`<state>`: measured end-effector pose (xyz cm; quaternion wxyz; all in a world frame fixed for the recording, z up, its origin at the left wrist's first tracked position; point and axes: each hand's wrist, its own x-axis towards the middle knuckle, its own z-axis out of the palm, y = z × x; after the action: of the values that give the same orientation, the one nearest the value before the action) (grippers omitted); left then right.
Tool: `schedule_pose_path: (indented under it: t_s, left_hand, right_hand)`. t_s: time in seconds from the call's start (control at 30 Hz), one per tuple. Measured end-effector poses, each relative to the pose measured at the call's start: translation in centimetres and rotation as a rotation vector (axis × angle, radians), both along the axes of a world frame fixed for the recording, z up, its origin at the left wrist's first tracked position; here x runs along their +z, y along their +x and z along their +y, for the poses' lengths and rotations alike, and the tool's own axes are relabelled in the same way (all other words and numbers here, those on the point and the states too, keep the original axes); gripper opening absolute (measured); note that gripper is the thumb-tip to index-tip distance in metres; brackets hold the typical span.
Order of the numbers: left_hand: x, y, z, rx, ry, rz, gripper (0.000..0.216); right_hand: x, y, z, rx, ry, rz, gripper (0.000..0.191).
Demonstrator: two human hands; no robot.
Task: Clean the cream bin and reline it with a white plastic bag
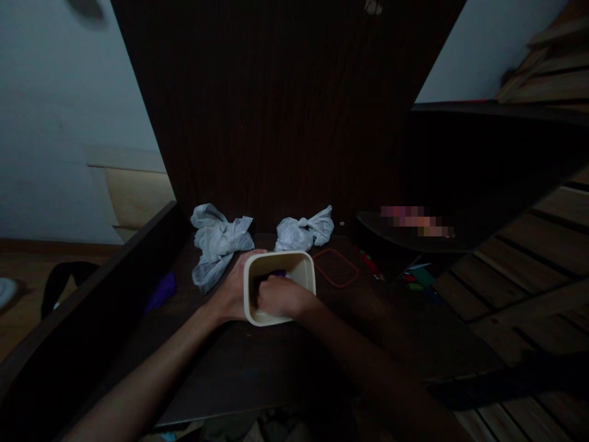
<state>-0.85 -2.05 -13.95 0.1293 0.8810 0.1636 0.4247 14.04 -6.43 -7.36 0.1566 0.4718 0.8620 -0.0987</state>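
A cream square container (301,264) stands on the dark desk (239,362). My left hand (234,285) wraps around its left side and grips it. My right hand (280,296) reaches down inside the container with its fingers curled on something purple (277,273); I cannot make out what that is. Both forearms stretch in from the bottom of the view.
Two crumpled white plastic bags (218,242) (304,232) lie behind the container. An orange ring-shaped seal (335,267) lies to its right, with pens (370,264) beyond. A purple object (161,291) sits at the left, by a dark board. A dark wooden panel rises at the back.
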Motion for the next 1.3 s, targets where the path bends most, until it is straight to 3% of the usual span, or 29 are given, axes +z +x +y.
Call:
schedule_pose_path:
  t_s: [0.17,0.27,0.5,0.67,0.97,1.3]
  left_hand:
    - [0.1,0.0,-0.2,-0.010,0.017,-0.018,0.107]
    - [0.2,0.1,-0.3,-0.012,0.011,-0.032,0.101]
    - [0.2,0.0,-0.2,-0.012,-0.004,-0.020,0.107]
    - [0.1,0.0,-0.1,-0.017,-0.015,-0.041,0.105]
    - [0.3,-0.1,-0.4,0.005,0.030,0.015,0.109]
    - [0.5,0.0,-0.6,-0.012,0.022,0.017,0.103]
  right_hand:
    - [-0.1,-0.5,-0.8,-0.227,0.091,0.011,0.040]
    - [0.0,-0.6,-0.9,-0.277,0.093,0.009,0.040]
    - [-0.3,0.2,-0.4,-0.218,0.147,0.051,0.054]
    - [-0.4,0.4,-0.2,-0.132,0.118,0.084,0.041]
    - [-0.7,-0.5,-0.3,-0.181,0.239,0.059,0.039]
    - [-0.9,-0.8,-0.1,-0.234,0.226,0.005,0.040]
